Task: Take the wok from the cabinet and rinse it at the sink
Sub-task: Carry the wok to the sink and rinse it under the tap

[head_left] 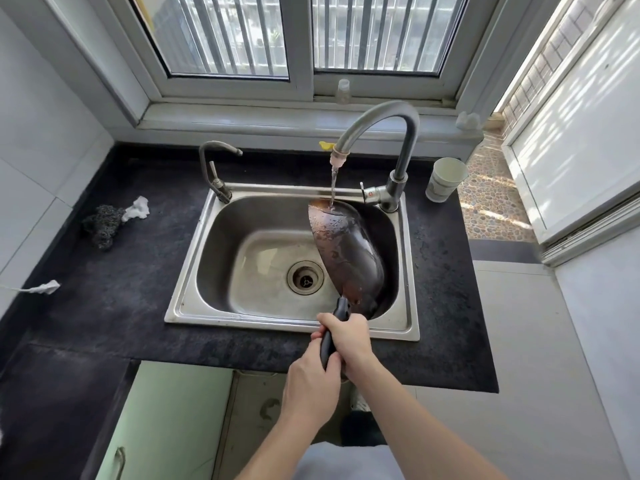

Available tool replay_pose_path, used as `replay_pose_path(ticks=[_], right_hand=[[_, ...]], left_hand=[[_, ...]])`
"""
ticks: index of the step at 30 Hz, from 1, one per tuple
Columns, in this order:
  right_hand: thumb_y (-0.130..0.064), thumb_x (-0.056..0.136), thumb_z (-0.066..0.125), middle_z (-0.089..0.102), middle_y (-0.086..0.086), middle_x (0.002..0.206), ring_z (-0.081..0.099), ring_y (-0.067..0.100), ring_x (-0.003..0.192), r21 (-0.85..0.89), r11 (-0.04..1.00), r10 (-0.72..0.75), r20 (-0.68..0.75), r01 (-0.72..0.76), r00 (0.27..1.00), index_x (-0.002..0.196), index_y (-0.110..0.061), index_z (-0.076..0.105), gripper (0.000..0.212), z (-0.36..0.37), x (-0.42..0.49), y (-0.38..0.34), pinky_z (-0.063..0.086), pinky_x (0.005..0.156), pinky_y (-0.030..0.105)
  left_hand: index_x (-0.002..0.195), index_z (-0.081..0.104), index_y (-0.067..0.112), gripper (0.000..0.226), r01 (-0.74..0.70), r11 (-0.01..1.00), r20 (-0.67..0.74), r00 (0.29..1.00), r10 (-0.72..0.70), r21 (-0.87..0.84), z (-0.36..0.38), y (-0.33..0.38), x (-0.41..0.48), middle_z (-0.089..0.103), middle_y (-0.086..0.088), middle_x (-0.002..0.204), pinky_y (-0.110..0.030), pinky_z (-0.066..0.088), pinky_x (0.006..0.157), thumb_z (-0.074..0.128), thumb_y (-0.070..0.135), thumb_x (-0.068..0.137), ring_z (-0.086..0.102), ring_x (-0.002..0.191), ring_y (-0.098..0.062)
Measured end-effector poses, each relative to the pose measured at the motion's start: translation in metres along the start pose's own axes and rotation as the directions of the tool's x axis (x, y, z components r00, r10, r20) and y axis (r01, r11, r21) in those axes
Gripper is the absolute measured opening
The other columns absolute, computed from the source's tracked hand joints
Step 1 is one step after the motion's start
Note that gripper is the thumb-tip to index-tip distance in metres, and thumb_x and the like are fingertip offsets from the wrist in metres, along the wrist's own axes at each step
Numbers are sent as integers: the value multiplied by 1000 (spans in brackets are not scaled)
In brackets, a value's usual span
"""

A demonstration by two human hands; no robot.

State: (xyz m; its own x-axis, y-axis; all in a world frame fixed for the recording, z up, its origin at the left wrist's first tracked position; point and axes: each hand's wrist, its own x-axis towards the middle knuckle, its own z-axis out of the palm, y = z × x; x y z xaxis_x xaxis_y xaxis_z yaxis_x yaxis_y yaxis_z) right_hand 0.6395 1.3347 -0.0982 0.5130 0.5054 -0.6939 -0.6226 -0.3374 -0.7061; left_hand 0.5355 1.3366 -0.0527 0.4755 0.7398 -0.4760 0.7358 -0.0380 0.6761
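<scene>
A dark wok (346,251) is tipped on its side over the right half of the steel sink (194,271), its wet bowl facing left. Water runs from the tall faucet (377,116) onto the wok's upper rim. Both hands hold the black handle (333,327) at the sink's front edge. My right hand (348,337) grips it nearer the bowl. My left hand (310,382) grips its lower end, just behind the right.
A small second tap (216,168) stands at the sink's back left. A steel scourer with a white rag (107,221) lies on the dark counter (121,306) to the left. A paper cup (445,180) stands right of the faucet. A green cabinet door (166,427) is below.
</scene>
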Motion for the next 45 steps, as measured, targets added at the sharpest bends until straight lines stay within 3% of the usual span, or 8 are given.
replay_pose_path(ticks=[6, 10, 15, 19, 23, 30, 35, 45], right_hand=[[-6, 91, 67, 60, 12, 57, 65, 22, 52, -9, 999, -34, 40, 35, 999, 63, -4, 57, 30, -16, 2, -3, 56, 55, 31], [-3, 91, 67, 56, 6, 55, 60, 18, 47, 60, 998, -26, 51, 23, 998, 71, -4, 54, 24, -24, 4, -4, 57, 54, 30], [-5, 91, 68, 55, 3, 53, 56, 15, 44, 94, 996, 3, 80, -10, 997, 70, -6, 54, 26, -31, 4, -8, 57, 55, 32], [-4, 91, 68, 54, 4, 52, 55, 15, 41, 124, 992, 16, 77, -26, 997, 66, -6, 52, 30, -30, 1, -13, 56, 51, 30], [-5, 91, 69, 53, 4, 51, 54, 15, 39, 139, 989, 47, 62, -55, 997, 67, -6, 51, 30, -23, -1, -17, 55, 49, 30], [-11, 90, 73, 55, 7, 55, 54, 17, 40, 98, 994, 50, 35, -54, 998, 77, -5, 52, 25, -9, -8, -12, 55, 47, 31], [-7, 93, 68, 54, 7, 58, 55, 16, 44, 118, 991, 58, 104, -71, 993, 75, -5, 53, 23, -4, -12, -17, 56, 49, 31], [-13, 85, 75, 61, 2, 57, 59, 14, 46, 248, 959, 120, 79, -136, 990, 72, -10, 59, 21, 10, -2, -58, 45, 53, 32]], left_hand=[[110, 55, 12, 23, 446, 663, 370, 891, -265, -601, 7, 15, 0, 52, -6, 70, -18, 24, 37, 48, 31, 102, 37, 40, -12], [114, 57, 12, 31, 333, 816, 296, 932, -209, -473, 19, 21, 2, 55, -6, 66, -31, 40, 45, 44, 37, 101, 50, 46, -16], [129, 52, 12, 35, 277, 867, 210, 956, -204, -415, 27, 29, 1, 62, -28, 123, -53, 51, 93, 43, 33, 102, 58, 116, -47], [129, 53, 14, 37, 253, 889, 201, 961, -188, -382, 26, 31, 4, 63, -13, 92, -37, 50, 77, 43, 37, 102, 65, 102, -36], [126, 54, 12, 39, 259, 896, 232, 956, -183, -360, 19, 30, 4, 65, -18, 95, -50, 53, 91, 48, 39, 99, 64, 101, -44], [123, 54, 19, 37, 215, 942, 214, 963, -161, -258, 3, 16, 0, 70, -2, 100, -32, 63, 61, 55, 45, 96, 72, 65, -15], [101, 57, 11, 30, 197, 942, 208, 968, -143, -271, -12, 28, -5, 64, -3, 68, -21, 46, 42, 45, 39, 101, 53, 34, -7], [110, 55, 4, 27, 321, 866, 281, 934, -221, -384, -42, 78, 29, 53, -5, 69, -24, 39, 38, 53, 28, 98, 49, 45, -14]])
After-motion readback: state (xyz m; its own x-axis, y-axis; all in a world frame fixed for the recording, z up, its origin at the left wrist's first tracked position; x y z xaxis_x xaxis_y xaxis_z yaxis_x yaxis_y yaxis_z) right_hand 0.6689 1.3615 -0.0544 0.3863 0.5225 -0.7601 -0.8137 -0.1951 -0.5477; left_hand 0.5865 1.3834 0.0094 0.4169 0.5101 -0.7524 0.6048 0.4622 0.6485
